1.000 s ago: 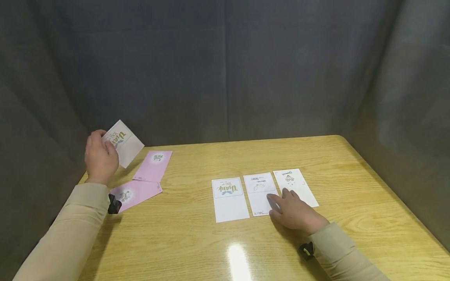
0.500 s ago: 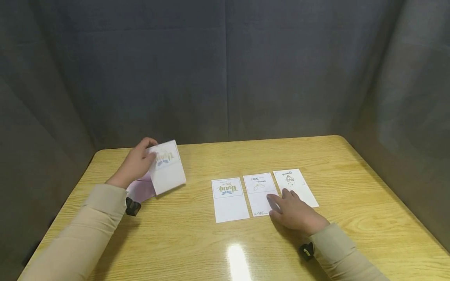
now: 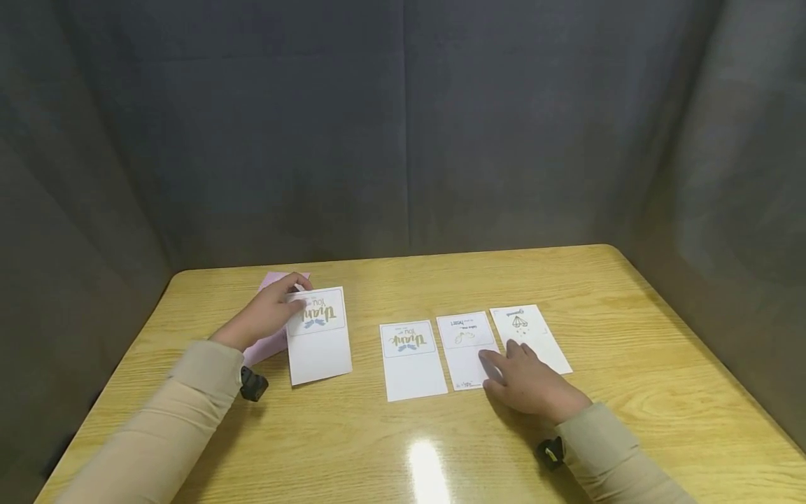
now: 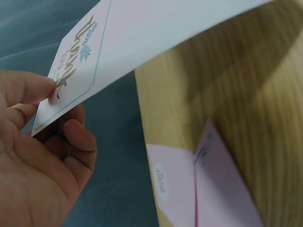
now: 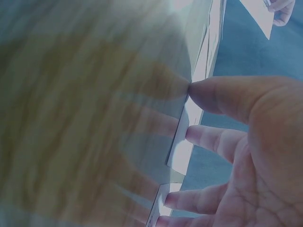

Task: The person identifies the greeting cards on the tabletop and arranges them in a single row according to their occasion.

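My left hand (image 3: 267, 311) pinches a white "Thank You" card (image 3: 321, 357) by its far-left corner, thumb on the printed face and fingers behind. In the left wrist view this card (image 4: 142, 38) is held above the table, apart from it. Below and behind it lie two pink cards (image 3: 269, 346), mostly covered in the head view. My right hand (image 3: 529, 381) rests its fingertips on the middle white card (image 3: 462, 360) and the rightmost white card (image 3: 541, 343), fingers fairly straight. Left of these lies another white "Thank You" card (image 3: 414, 378), untouched.
The light wooden table (image 3: 315, 448) has rounded far corners. A dark grey curtain (image 3: 403, 140) hangs behind it and on both sides. A bright light reflection lies on the near tabletop. Each wrist bears a small black device (image 3: 254, 385).
My left hand has moved right and nearer with the "Thank You" card, from beyond the pink cards to their right side, turning the card nearly straight. My right hand has stayed in place.
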A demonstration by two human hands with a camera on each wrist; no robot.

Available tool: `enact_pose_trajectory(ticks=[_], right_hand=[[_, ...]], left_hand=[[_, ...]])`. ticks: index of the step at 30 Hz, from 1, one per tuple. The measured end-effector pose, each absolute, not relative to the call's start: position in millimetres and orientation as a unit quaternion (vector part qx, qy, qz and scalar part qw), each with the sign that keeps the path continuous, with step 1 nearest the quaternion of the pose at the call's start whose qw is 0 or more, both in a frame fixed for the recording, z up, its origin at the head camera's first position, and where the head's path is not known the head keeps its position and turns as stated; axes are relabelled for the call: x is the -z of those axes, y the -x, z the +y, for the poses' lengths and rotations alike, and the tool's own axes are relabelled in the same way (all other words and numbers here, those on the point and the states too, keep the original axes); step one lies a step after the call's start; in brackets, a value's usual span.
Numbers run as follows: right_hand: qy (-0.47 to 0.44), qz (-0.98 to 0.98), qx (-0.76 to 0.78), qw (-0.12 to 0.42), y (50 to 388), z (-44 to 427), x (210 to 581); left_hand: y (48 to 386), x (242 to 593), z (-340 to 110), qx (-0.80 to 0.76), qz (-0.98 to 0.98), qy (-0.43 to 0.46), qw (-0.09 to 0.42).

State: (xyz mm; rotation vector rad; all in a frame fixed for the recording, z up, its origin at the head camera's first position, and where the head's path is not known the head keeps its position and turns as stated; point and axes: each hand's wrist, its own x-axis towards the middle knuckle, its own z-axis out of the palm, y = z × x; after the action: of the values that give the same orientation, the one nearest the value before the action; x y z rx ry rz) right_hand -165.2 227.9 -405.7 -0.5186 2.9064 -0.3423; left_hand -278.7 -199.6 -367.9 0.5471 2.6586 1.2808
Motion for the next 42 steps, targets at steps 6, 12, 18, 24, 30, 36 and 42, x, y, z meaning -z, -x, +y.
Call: enact_pose_trajectory(ticks=[6,12,18,24,30,36,42], right_hand=[[0.177,0.974,0.116,0.084,165.8,226.2,405.3],[0.178,0.974,0.115,0.085,165.3,226.2,405.2],[0.179,0.974,0.114,0.08,166.6,228.2,405.0],[0.177,0.973,0.124,0.083,168.1,228.2,403.0],[0.176,0.974,0.114,0.083,168.6,227.8,403.9],[0.174,0.974,0.119,0.078,165.7,231.0,403.1],[0.171,0.974,0.125,0.086,164.3,230.3,400.9]], left_hand=[[279.0,378.9,-191.0,-0.422,0.886,-0.173,0.087],[273.8,389.7,-183.2,-0.366,0.906,-0.195,0.08],[276.3,394.0,-173.2,-0.324,0.919,-0.213,0.067],[276.3,398.4,-163.8,-0.296,0.929,-0.208,0.08],[279.7,405.2,-157.6,-0.253,0.945,-0.192,0.081],[280.9,408.8,-148.2,-0.225,0.953,-0.186,0.078],[280.4,409.1,-143.4,-0.201,0.959,-0.187,0.066]])
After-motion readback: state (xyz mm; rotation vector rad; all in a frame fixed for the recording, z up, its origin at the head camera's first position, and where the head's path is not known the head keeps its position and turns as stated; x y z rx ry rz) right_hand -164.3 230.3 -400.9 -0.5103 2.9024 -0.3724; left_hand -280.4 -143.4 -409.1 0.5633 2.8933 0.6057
